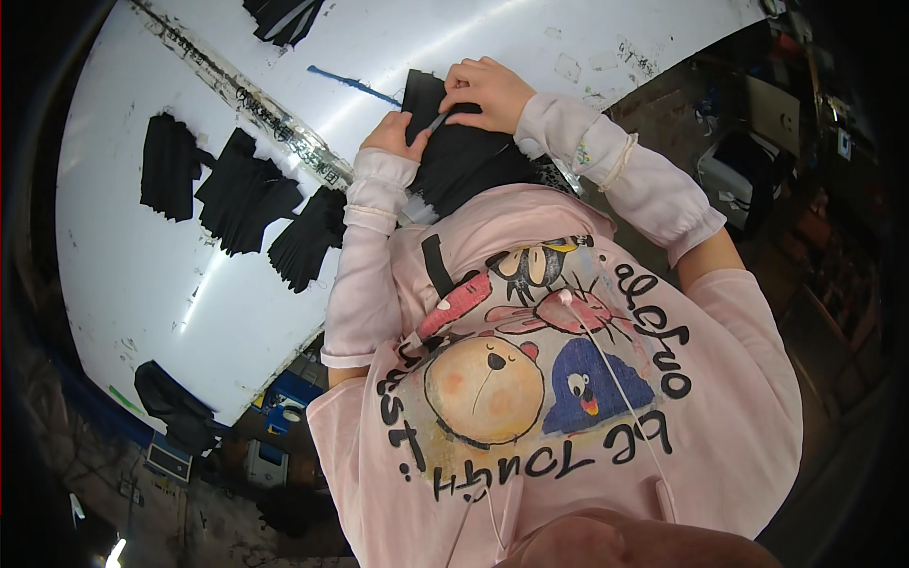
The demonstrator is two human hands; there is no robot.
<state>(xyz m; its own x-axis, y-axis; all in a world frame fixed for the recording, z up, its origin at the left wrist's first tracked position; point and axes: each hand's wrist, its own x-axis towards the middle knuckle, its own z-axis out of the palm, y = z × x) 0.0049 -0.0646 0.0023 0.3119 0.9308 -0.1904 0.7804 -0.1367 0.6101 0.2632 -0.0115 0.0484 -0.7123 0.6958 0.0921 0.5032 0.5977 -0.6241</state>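
Black cloth [473,159] should handle as light, soft and limp, likely with enough surface grip not to slide; take hold at a free edge, between thumb and fingertips, beside the narrow grey strip [436,124]; the cloth lies at the near edge of the white table [104,275], below and between both hands; left hand [390,135] is partly closed, thumb and fingers at the cloth's left edge; right hand [490,94] is curled, fingertips at the strip; firmness of either grip cannot be determined.

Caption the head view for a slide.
Left hand and right hand hold black fabric at a white table.
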